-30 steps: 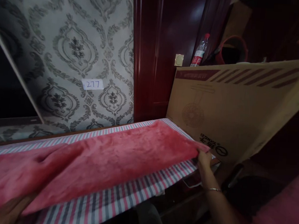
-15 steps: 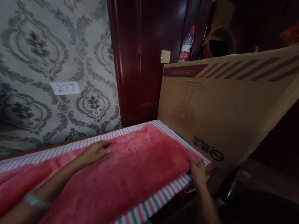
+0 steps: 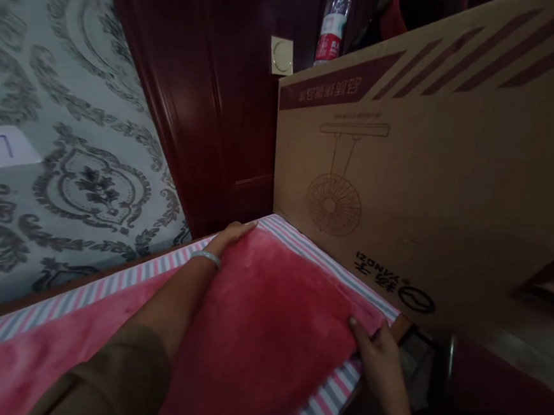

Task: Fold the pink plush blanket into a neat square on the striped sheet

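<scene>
A plush red blanket (image 3: 272,322) is spread over a striped pink, grey and white sheet (image 3: 303,245). At the blanket's far corner lies my left hand (image 3: 234,235), fingers stretched forward along its edge; their undersides are hidden. A pale bracelet (image 3: 206,257) circles that wrist. My right hand (image 3: 380,355) pinches the near right corner of the blanket between thumb and fingers, close to the bed's edge.
A large cardboard box (image 3: 434,162) with a fan drawing stands along the bed's end. Behind its top edge is a plastic bottle (image 3: 331,33). Dark red panelling (image 3: 203,99) and a patterned wall (image 3: 92,174) border the far side.
My left hand has reached forward from the middle of the blanket to its far corner. My right hand keeps hold of the near corner. The view has moved closer to the box.
</scene>
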Demonstrator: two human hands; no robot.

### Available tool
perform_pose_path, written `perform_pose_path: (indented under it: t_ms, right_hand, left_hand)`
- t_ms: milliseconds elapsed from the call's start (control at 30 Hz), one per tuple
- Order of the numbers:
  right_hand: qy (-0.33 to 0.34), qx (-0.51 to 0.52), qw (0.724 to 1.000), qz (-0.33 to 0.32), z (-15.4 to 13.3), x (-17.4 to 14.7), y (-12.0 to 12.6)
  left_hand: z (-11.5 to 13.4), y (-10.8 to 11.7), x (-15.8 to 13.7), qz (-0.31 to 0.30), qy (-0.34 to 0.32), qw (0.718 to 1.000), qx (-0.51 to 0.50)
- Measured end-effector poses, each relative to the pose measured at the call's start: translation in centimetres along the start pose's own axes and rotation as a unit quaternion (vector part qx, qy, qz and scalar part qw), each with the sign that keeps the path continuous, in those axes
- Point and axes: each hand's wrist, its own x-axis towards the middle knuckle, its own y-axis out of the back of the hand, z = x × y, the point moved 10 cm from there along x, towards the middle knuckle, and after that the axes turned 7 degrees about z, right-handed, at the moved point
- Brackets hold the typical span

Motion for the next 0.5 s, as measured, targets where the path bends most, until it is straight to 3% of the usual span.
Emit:
perform_pose_path:
  t_ms: [133, 233, 333, 400, 467, 500]
  right_hand:
    - [0.012, -0.017, 1.000, 0.007, -0.1, -0.1, 0.2]
    - [0.010, -0.007, 1.000, 0.003, -0.3, -0.2, 0.2]
    - [-0.004, -0.002, 1.000, 0.005, -0.4, -0.3, 0.3]
    - [-0.011, 0.000, 1.000, 0.025, -0.5, -0.4, 0.7]
    - [-0.003, 0.005, 0.999, 0.047, -0.8, -0.4, 1.1]
    - [0.006, 0.006, 0.999, 0.051, -1.0, -0.4, 1.1]
  left_hand:
    - [-0.6, -2.5, 1.1, -0.069, 0.011, 0.995, -0.070]
    - [0.3, -3.8, 1.4, -0.119, -0.006, 0.984, -0.133]
    - [2.8, -3.6, 1.5, -0.150, -0.062, 0.968, -0.191]
    - [5.2, -3.1, 1.3, -0.162, -0.123, 0.943, -0.261]
    - [6.4, -2.5, 1.3, -0.141, -0.168, 0.928, -0.302]
    - [6.2, -2.6, 1.6, -0.123, -0.167, 0.935, -0.289]
